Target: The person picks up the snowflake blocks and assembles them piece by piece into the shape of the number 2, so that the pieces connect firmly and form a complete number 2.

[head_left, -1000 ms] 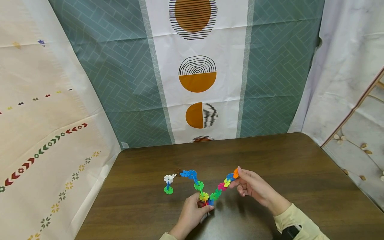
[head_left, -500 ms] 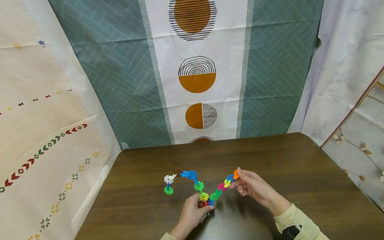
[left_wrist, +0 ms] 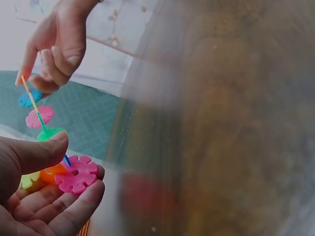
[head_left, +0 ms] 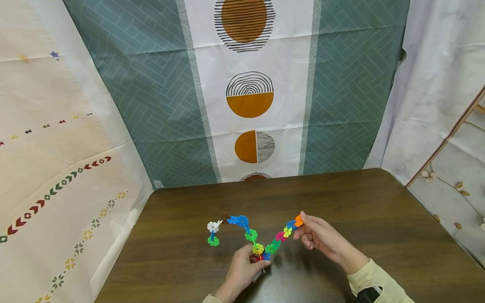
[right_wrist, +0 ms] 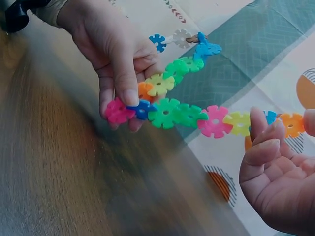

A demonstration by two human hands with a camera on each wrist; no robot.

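A chain of notched, flower-shaped plastic linking discs (head_left: 273, 246) is held above the table, bent into a V. At the bend my left hand (head_left: 242, 266) pinches a pink disc (right_wrist: 119, 111) and a blue one between thumb and fingers. My right hand (head_left: 323, 237) holds the chain's right end, a digit at the outer edge of the orange disc (head_left: 299, 220) and other fingers curled by the blue disc. The left branch climbs through yellow, green and blue discs, then brown and white (head_left: 213, 227), and ends in a hanging green disc (head_left: 213, 241).
Beneath both hands lies a dark brown wooden table (head_left: 182, 269) with rounded far corners. A green and white patterned cloth (head_left: 341, 105) hangs behind it. Pale printed cloths flank the left (head_left: 75, 147) and right (head_left: 435, 126).
The fingers of my right hand have shifted slightly right, and the orange end of the chain moved a little with them. My left hand keeps its grip at the bend.
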